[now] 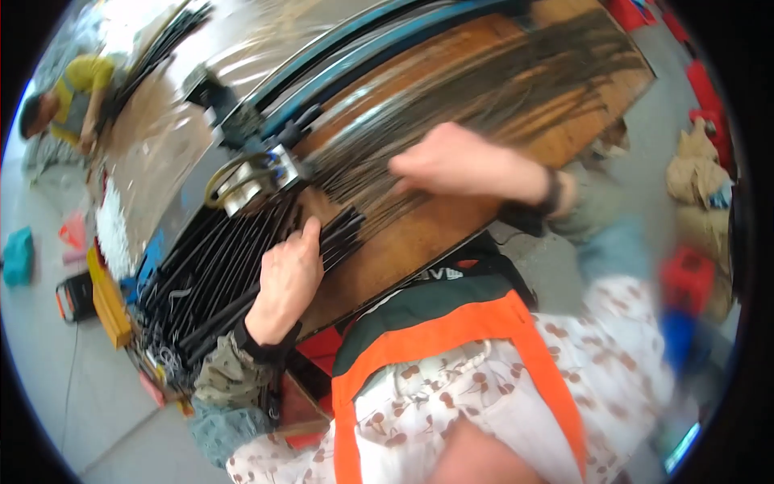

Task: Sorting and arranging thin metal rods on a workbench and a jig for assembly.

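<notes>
My left hand [289, 278] is closed over black tubes [343, 234] at the near edge of a wooden worktable [387, 254]; the tube ends stick out to its right. Its fingertips are partly hidden. To the right, my right hand [451, 161] is curled into a fist above a spread of thin dark rods [524, 89]. Motion blur and the fist itself hide what is in its fingers. Just beyond my left hand stands a small metal device [262, 177] with a yellowish hose. Many more black tubes [210, 274] lie in a pile to its left.
Blue rails [355, 64] run along the table's far side. Another person [72, 101] in yellow works at the far left beside a plastic-covered surface [153, 137]. A yellow bar [106, 298] edges the left end. Red containers [685, 278] and sacks [695, 173] stand at the right.
</notes>
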### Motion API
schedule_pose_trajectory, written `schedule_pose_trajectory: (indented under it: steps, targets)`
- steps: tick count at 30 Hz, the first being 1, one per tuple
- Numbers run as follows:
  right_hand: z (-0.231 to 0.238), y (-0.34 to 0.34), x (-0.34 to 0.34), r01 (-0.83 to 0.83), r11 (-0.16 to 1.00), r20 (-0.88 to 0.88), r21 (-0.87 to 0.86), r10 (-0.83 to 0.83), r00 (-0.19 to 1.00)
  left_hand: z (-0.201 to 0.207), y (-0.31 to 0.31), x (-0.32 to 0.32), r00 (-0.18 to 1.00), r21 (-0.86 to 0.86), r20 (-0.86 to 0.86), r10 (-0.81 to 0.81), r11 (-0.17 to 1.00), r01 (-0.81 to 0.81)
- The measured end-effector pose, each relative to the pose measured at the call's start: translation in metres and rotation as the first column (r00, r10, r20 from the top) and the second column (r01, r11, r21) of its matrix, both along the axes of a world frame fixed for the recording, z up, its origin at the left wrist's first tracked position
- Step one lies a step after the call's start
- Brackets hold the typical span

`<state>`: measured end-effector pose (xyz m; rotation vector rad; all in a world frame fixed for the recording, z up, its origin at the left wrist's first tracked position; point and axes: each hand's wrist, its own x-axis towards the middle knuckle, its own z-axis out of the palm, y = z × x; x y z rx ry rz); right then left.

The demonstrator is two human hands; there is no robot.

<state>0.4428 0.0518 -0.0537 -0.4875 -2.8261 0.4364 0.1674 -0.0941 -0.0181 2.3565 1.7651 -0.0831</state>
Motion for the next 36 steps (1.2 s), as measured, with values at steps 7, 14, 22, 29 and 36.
schedule_pose_trajectory:
  steps: [7,14,22,29,36]
  targets:
    - [-0.029,0.002,-0.001,-0.034,0.997,-0.062,-0.071,0.03,0.998,0.001,-0.007,-0.014,0.993,0.003,-0.075,0.089,0.996,-0.089]
    - [-0.013,-0.009,-0.005,-0.041,0.987,-0.005,-0.158,0.041,0.999,0.006,-0.007,0.004,0.999,-0.064,-0.038,0.036,0.997,-0.038]
    - [-0.008,-0.002,-0.006,-0.087,0.989,-0.05,-0.117,0.081,0.995,0.006,0.002,0.012,0.991,-0.1,0.036,0.131,0.987,-0.127]
    - [0.0,-0.007,0.005,-0.042,0.973,0.064,-0.227,0.058,0.996,0.001,-0.004,0.01,0.989,-0.058,0.136,0.063,0.997,-0.056]
    - [0.065,0.014,0.009,-0.034,0.99,0.0,-0.137,0.034,0.999,0.031,0.001,0.005,0.987,-0.08,-0.041,0.158,0.984,-0.161]
